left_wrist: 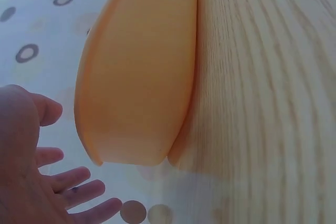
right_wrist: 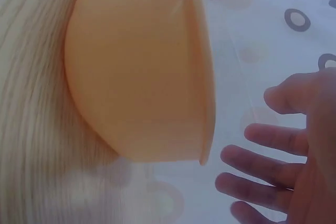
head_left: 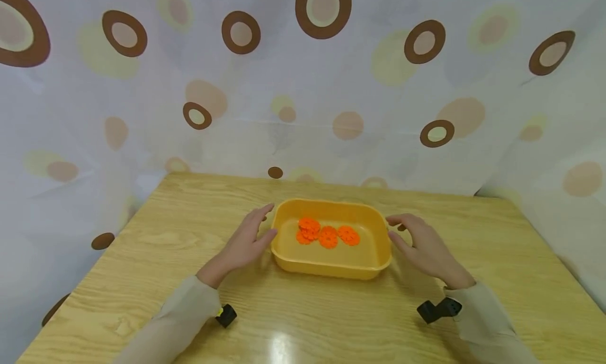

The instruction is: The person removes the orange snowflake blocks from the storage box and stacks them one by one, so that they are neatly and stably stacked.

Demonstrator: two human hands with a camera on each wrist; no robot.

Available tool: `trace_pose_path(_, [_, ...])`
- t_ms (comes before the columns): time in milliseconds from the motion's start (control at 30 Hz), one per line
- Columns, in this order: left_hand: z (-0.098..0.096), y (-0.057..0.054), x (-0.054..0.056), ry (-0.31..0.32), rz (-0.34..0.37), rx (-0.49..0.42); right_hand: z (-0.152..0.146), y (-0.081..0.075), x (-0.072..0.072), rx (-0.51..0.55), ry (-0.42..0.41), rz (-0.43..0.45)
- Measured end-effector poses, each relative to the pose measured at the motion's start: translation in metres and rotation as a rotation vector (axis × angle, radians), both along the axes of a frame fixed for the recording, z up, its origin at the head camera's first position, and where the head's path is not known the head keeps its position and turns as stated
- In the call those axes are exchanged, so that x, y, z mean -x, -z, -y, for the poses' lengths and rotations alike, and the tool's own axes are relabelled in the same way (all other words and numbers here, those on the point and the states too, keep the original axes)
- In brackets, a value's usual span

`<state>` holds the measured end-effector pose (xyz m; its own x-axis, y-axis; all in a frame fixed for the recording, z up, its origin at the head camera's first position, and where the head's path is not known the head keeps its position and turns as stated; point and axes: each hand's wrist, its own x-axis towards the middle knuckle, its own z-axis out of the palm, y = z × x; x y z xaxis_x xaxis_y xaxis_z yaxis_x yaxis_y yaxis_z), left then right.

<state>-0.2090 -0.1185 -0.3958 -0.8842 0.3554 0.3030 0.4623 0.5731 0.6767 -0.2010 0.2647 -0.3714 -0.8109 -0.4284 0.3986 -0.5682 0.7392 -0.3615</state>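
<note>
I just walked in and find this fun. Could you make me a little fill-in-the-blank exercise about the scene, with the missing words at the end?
1. The flowers inside the tub are coloured ____.
2. In the head view, the tub sits ____ the left hand and the right hand.
3. The number of tubs on the table is ____.
4. The darkest rings on the backdrop are coloured ____.

Missing words: orange; between; one; brown.
</note>
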Motion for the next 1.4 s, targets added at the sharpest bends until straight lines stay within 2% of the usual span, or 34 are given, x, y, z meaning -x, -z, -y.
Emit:
trace_pose_path(200, [-0.007,0.001,0.005,0.035,0.062,0.011,0.007,-0.006,0.006,0.059,-0.098,0.141])
trace_pose_path(367, [-0.011,0.000,0.007,0.039,0.099,0.016,0.013,-0.011,0.017,0.118,-0.166,0.168])
trace_pose_path(567, [-0.012,0.003,0.009,0.057,0.098,0.041,0.018,-0.018,0.032,0.107,-0.142,0.233])
trace_pose_path(700, [-0.011,0.005,0.007,0.044,0.101,0.083,0.024,-0.021,0.039,0.099,-0.141,0.286])
trace_pose_path(833, [-0.012,0.005,0.006,0.030,0.111,0.096,0.028,-0.026,0.044,0.105,-0.171,0.322])
trace_pose_path(967, [-0.013,0.007,0.008,0.029,0.117,0.091,0.032,-0.032,0.050,0.157,-0.201,0.383])
trace_pose_path(1033, [-0.013,0.008,0.009,0.034,0.118,0.090,0.035,-0.034,0.053,0.173,-0.194,0.399])
trace_pose_path(1233, [-0.012,0.011,0.011,0.051,0.146,0.088,0.044,-0.040,0.062,0.135,-0.144,0.410])
trace_pose_path(1400, [-0.012,0.015,0.011,0.063,0.175,0.072,0.048,-0.041,0.069,0.180,-0.127,0.484])
